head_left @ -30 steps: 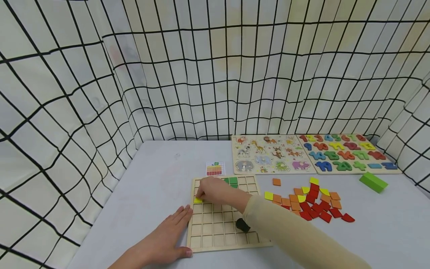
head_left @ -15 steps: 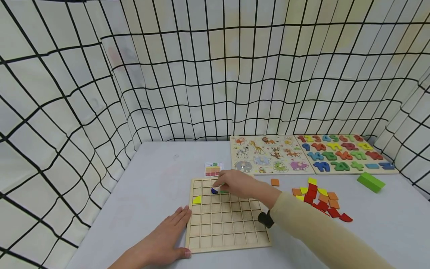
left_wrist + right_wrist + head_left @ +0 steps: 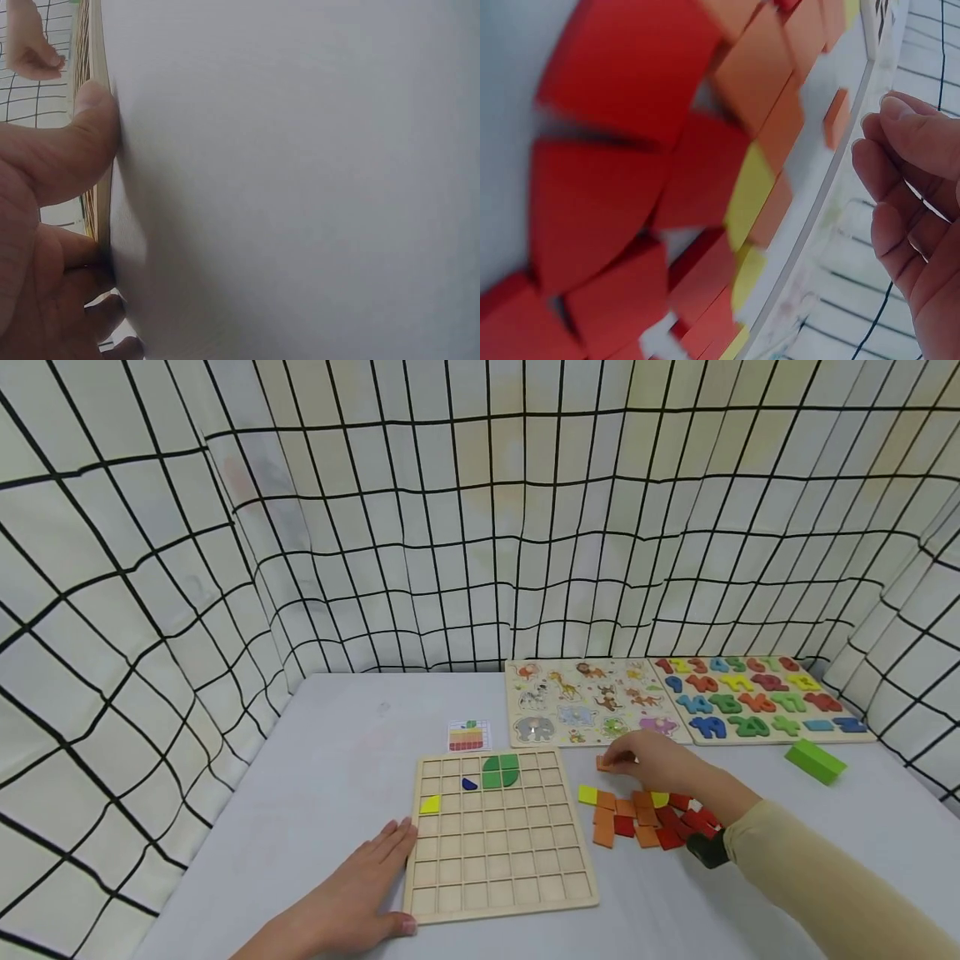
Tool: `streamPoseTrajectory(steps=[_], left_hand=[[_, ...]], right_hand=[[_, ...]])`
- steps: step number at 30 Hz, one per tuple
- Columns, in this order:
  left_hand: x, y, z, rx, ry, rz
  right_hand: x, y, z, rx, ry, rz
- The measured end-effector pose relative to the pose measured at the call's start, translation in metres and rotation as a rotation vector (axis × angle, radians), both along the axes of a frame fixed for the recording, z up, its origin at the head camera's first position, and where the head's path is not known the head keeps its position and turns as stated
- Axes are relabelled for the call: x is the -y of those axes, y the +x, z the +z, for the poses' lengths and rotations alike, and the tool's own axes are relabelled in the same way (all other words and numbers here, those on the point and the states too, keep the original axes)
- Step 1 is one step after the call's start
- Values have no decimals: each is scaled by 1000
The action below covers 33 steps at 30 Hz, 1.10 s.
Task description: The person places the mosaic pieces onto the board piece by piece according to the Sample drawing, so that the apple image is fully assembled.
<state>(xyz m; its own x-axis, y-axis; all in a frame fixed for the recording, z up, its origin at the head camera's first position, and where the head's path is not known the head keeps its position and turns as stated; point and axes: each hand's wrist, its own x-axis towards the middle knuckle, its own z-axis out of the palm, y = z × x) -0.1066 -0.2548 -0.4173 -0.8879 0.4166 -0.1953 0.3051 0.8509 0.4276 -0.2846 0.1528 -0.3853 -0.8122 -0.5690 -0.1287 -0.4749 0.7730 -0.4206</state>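
Pale wood forms the gridded board [image 3: 498,870] lying flat on the white tabletop [image 3: 360,718]; the left hand [image 3: 358,887] rests along its left edge, fingers straight and thumb spread, gripping nothing; set in the grid are four green tiles [image 3: 500,771] joined in a leaf shape, a dark blue piece [image 3: 469,784] to their left and a yellow tile [image 3: 431,804] near the left rim; the right hand [image 3: 660,762] is just beside a lone orange tile [image 3: 836,120], which lies right of the board, beyond a pile of red, orange and yellow tiles [image 3: 624,826]; its fingers are softly bent, thumb and index tips close together, with nothing seen between them; farther back lie a picture card [image 3: 468,736], an animal puzzle board [image 3: 637,741] and a number puzzle board [image 3: 729,731], with a bright green block [image 3: 816,762] in front of the latter.
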Motion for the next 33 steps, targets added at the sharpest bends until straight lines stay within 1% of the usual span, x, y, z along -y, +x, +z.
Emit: streamPoseTrajectory(steps=[6,9,12,17,25,33], left_hand=[[3,1,-1,-16,9,-9],[4,1,-3,-17,12,-4],[4,1,-4,-15,13,0],[5,1,-4,-18,13,-5],[4,1,-4,-33,1,-22],[2,0,-2,-9,10,-15]], right_hand=[[-22,4,0,45,21,-56],[-30,7,-4,58,35,-57],[-35,11,-9,62,18,-26],[-36,16,-14,69,-15,-6],[-32,21,-14,93,3,-51],[-35,21,-18,61,-9,-37]])
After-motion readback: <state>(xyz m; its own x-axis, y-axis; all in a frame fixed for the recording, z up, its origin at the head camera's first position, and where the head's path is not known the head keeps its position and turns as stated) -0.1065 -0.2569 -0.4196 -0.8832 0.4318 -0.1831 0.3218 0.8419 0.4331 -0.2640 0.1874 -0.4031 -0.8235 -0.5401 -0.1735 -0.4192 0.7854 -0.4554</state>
